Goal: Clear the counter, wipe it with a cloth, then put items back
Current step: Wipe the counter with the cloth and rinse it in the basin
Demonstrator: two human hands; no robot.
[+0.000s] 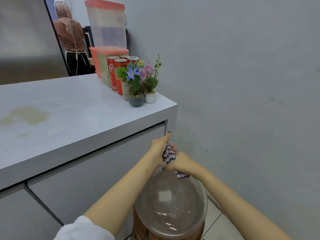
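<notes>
Left grip (158,146) and right grip (181,163) both clamped on checked cloth (168,155), above glass bowl (170,205), 12 o'clock edge. Risk, I judge: wrung water misses rim, wets floor (218,224).

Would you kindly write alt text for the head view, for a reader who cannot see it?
The left hand and right hand grip a blue-checked cloth above a glass bowl, beside a white counter bearing a brownish stain, red cans and potted flowers.
</notes>
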